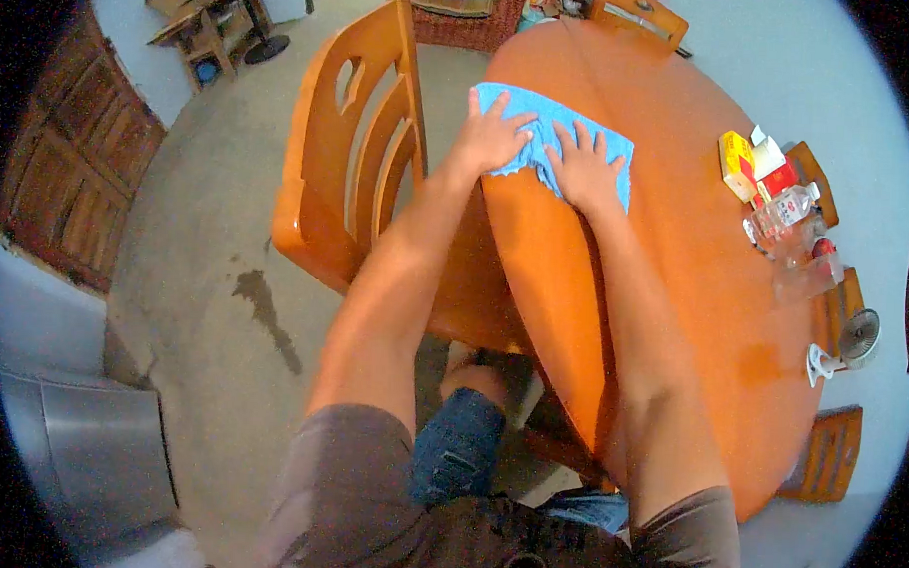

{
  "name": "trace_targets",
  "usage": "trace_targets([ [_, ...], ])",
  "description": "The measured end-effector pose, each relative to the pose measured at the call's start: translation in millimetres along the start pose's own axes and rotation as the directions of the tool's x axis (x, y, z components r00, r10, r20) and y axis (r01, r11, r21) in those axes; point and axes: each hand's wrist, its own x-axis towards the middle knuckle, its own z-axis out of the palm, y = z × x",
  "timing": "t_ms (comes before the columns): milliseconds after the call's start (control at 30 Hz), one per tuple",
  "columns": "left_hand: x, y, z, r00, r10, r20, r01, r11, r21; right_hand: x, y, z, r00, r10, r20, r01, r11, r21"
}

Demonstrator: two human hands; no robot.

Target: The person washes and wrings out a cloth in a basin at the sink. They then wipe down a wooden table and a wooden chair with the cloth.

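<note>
A light blue cloth (pixel 552 115) lies spread on the orange wooden table (pixel 696 252), near its rounded edge. My left hand (pixel 493 137) presses on the cloth's left part, fingers spread and the thumb towards the middle. To its right, my right hand (pixel 587 168) rests flat on the same cloth, its fingers also apart. The cloth is bunched into folds between the two hands, and part of its lower border is covered by them. Both arms reach forward over the table's near side.
A wooden chair (pixel 307 194) stands close on the left. Along the table's right side are a yellow-and-red box (pixel 737 166), a clear plastic bottle (pixel 785 210) and a small fan (pixel 858 338). A wet patch (pixel 263 312) marks the floor. A wicker seat (pixel 463 29) stands farther back.
</note>
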Motion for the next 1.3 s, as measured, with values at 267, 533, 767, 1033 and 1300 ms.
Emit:
trace_targets([
  [267,-14.1,7.9,-2.5,1.0,-0.004,-0.009,0.005,0.995,0.095,-10.4,-3.6,-9.3,0.999,0.028,0.033,-0.029,0.999,0.031],
  [533,-77.5,52.7,-22.2,0.996,-0.028,-0.083,0.022,0.997,-0.074,-75.5,-10.6,-27.2,0.999,-0.039,-0.015,0.038,0.998,-0.039],
  [767,-133.8,98.0,-29.0,0.969,-0.093,-0.231,0.037,0.971,-0.234,-141.2,-18.2,-47.1,0.994,-0.092,-0.067,0.092,0.996,-0.007],
  [1033,-182.4,154.8,-40.7,0.936,-0.24,-0.257,0.104,0.887,-0.45,-199.8,-21.3,-63.4,0.995,-0.083,-0.055,0.085,0.995,0.043],
  [1300,-216.9,200.2,-29.7,0.838,-0.412,-0.358,0.058,0.72,-0.692,-239.4,-21.4,-76.4,0.99,-0.126,-0.059,0.128,0.991,0.037],
])
